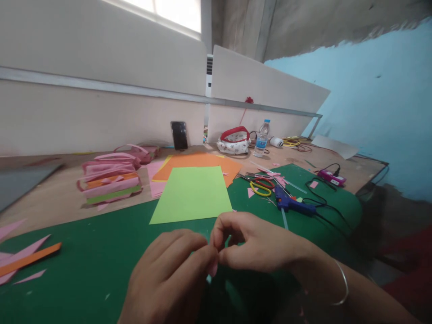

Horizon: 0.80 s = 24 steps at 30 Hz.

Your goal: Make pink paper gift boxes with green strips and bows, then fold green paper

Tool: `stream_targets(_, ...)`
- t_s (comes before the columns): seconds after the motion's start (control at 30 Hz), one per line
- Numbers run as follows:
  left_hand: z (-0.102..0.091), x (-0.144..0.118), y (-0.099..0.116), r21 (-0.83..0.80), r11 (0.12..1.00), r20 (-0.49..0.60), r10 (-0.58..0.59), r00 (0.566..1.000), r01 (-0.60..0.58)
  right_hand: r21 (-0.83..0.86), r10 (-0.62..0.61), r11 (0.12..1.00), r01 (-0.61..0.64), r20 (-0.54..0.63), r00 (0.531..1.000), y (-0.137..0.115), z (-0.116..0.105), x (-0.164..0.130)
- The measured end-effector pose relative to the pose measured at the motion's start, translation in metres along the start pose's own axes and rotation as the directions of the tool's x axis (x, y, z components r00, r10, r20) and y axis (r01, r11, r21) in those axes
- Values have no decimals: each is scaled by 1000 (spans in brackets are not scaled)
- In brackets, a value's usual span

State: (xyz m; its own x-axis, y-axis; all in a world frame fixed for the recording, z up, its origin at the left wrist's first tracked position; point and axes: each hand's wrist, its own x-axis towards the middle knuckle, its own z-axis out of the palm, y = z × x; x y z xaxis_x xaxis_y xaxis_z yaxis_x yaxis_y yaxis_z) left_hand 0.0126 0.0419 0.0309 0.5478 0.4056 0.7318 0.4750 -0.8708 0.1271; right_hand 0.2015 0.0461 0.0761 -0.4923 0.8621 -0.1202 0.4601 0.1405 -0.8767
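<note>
Low in the middle of the view, my left hand and my right hand meet at the fingertips. Both are closed in a pinch. A bit of pink shows below the left fingers, too small and covered to name. Just beyond the hands lies a light green paper sheet, on top of orange sheets and pink sheets. Under the hands spreads a green mat. A bracelet circles my right wrist.
Right of the sheets lie scissors and a blue glue gun with its cord. Bundled paper strips sit at left, near pink and orange offcuts. Behind stand a phone, a pouch and a water bottle.
</note>
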Motion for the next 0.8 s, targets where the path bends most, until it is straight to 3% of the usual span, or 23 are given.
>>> stream_targets(0.13,-2,-3,1,-50,999,-37,-14,999,12,255,11,967,-18,29,1000,2,2,2)
stream_targets(0.3,-3,-4,3,-127,990,-29,-70,997,66,598,61,793,-114,109,992,3,7,10)
stream_targets(0.47,-3,-2,7,-261,939,-64,-246,967,222,730,117,630,-264,247,962,4,14,15)
stream_targets(0.6,-4,-2,2,-267,941,-48,-229,972,208,817,47,528,-231,244,969,8,14,12)
stream_targets(0.67,-4,-2,1,-239,950,-55,-222,973,203,818,-4,566,-105,131,991,11,11,8)
stream_targets(0.73,-3,-2,1,-250,934,-76,-282,956,256,693,-58,713,107,-94,994,14,9,2)
stream_targets(0.8,-2,-1,4,-284,898,-102,-377,921,336,385,-198,866,319,-323,926,15,10,-5)
